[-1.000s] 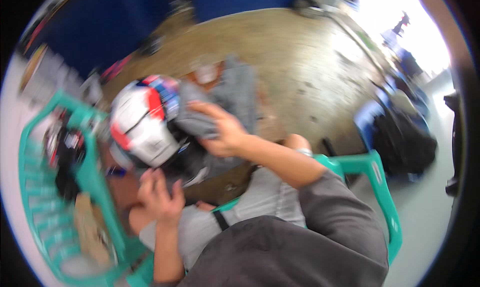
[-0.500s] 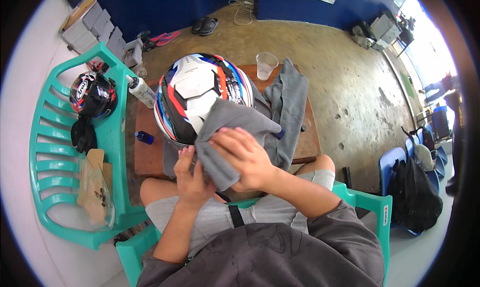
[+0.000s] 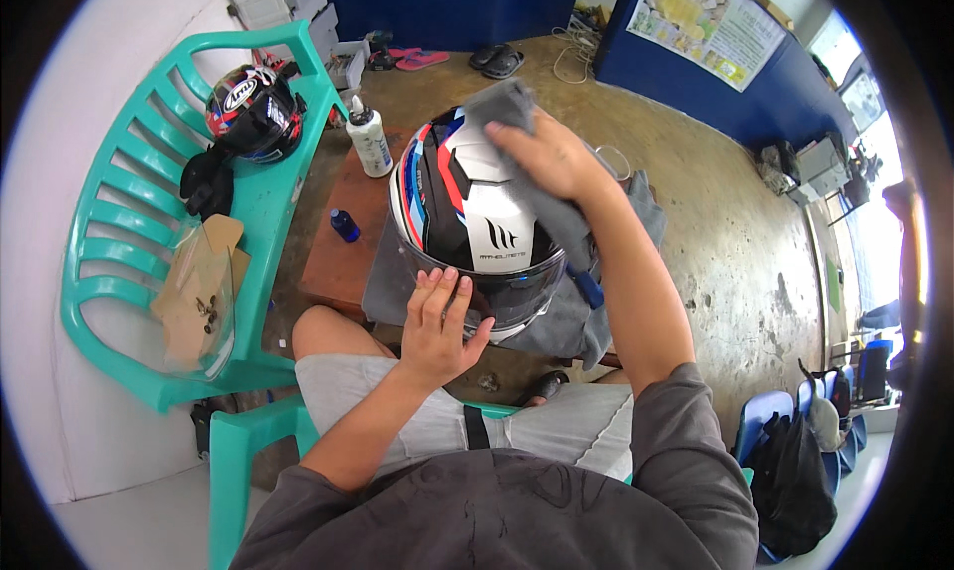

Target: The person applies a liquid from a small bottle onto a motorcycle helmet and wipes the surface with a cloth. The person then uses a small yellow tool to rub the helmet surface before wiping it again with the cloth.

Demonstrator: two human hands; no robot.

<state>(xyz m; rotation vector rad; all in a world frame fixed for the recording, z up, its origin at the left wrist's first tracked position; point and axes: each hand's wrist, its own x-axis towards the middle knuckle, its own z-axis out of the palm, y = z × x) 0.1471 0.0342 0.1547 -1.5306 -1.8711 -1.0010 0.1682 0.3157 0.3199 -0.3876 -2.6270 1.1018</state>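
A full-face motorcycle helmet [image 3: 472, 222], white and black with red and blue stripes, stands in front of me with its dark visor [image 3: 522, 297] facing my lap. My right hand [image 3: 547, 158] has a grey cloth [image 3: 502, 98] pressed onto the helmet's far upper shell; part of the cloth hangs down the right side. The fingertips of my left hand [image 3: 437, 322] rest on the visor's lower left, with the thumb spread away. Grey fabric [image 3: 386, 287] lies under and around the helmet, on a low brown table [image 3: 338, 262].
On the table's left stand a white squeeze bottle [image 3: 370, 141] and a small blue bottle [image 3: 344, 225]. A green plastic bench [image 3: 253, 282] at left bears a second, darker helmet [image 3: 256, 113] and a brown cardboard piece [image 3: 204, 287]. Sandals [image 3: 497, 61] lie on the floor beyond.
My right hand has carried the cloth from the helmet's near side up to its far top, uncovering the front. My left hand has shifted onto the visor. The view has turned.
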